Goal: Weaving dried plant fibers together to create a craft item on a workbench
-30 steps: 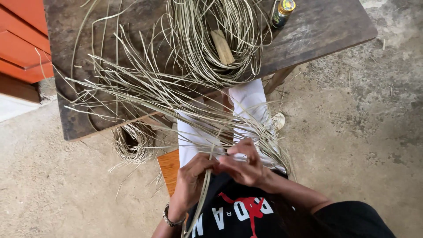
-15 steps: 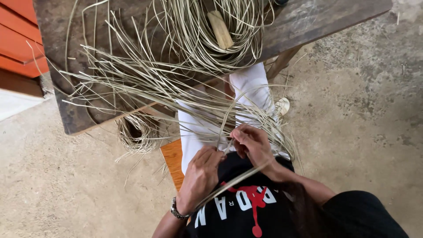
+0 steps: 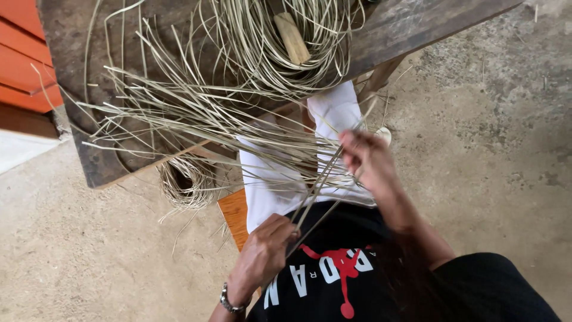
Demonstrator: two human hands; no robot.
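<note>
My left hand [image 3: 264, 251] is closed low over my lap, pinching the near ends of a few long pale reed strips [image 3: 316, 194]. My right hand [image 3: 365, 156] is raised above my knees and grips those same strips farther along, its outline blurred. The strips run up from my left hand through my right. Many more loose reed strips [image 3: 179, 113] fan across my white trousers and the dark wooden table [image 3: 107, 161]. A large coil of reed [image 3: 268, 48] lies on the table with a short wooden stick [image 3: 292, 37] resting in it.
A smaller reed coil [image 3: 187, 182] hangs below the table's near edge. An orange wooden seat [image 3: 233, 214] shows under my legs. Orange boards [image 3: 24, 65] stand at the left. Bare concrete floor [image 3: 488, 149] surrounds the table.
My right hand has lifted away from my left, drawing a few strips upward and to the right. My left hand has dropped lower on my lap. The view has shifted slightly toward the table.
</note>
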